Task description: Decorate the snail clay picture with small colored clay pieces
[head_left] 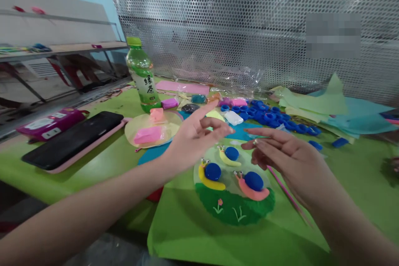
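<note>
A clear round disc (232, 210) lies on a green sheet, its lower part covered in green clay grass. Three clay snails with blue cap shells sit on it: a yellow snail (212, 175), a smaller yellow snail (230, 156) and a pink snail (253, 186). My left hand (195, 138) hovers just above and left of the disc, index finger stretched out, the other fingers loosely bent, nothing in it. My right hand (282, 151) hovers at the disc's right, fingers reaching left toward the left hand's fingertips. A thin pink stick (288, 197) runs under it; I cannot tell whether it is held.
A green tea bottle (143, 75) stands at the back left. Near it are a round disc with pink clay (152, 131), a black phone in a pink case (73, 140) and a magenta pack (50, 124). Several blue caps (274, 118) and paper sheets (327, 104) lie before a perforated metal panel (249, 29).
</note>
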Demonstrator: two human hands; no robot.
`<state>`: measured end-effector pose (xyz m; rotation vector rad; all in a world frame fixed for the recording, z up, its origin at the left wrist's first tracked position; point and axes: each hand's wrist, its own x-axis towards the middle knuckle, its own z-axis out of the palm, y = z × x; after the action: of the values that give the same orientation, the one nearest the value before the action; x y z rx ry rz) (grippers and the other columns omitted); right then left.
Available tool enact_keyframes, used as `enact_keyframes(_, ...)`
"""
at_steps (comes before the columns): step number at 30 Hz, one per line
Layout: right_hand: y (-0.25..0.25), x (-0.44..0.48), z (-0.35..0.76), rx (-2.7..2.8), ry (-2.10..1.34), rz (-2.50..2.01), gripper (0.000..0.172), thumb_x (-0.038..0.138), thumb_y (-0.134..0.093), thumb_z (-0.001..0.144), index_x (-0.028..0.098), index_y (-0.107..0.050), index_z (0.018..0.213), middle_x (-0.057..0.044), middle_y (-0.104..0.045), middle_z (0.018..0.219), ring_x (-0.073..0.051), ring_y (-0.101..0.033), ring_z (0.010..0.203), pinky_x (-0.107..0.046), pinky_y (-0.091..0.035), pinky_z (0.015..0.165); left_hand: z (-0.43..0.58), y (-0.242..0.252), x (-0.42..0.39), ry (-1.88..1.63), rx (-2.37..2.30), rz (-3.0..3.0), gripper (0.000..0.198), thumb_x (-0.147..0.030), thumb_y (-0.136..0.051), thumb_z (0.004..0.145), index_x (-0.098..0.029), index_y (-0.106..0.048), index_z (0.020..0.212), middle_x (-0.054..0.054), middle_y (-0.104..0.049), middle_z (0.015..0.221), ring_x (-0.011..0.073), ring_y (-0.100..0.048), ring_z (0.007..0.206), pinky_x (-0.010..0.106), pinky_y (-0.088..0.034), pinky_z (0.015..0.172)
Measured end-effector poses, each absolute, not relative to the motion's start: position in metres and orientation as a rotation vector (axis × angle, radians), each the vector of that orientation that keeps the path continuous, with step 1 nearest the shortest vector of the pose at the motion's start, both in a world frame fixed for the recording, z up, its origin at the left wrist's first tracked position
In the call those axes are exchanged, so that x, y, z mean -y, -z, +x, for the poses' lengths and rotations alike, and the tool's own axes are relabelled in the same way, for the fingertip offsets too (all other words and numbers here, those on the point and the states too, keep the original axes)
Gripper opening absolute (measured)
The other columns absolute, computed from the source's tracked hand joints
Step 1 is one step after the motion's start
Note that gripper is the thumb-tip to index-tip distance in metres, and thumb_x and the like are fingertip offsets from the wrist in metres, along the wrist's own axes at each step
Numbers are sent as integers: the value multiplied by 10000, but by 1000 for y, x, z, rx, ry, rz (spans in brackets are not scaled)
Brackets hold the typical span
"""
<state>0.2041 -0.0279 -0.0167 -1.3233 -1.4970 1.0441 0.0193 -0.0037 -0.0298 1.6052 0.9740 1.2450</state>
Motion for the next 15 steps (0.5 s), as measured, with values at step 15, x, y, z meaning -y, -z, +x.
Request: enact_keyframes(15, 14, 29, 203, 1577, -1325, -1277, 303, 296, -585, 816, 180, -593, 1097, -2, -683, 608, -118, -628, 565, -227, -500, 558, 21, 33, 9, -1240, -922, 2000, 710, -273, -707, 719, -242, -351, 1332, -10, -685, 824, 149, -597, 828, 300, -425, 811)
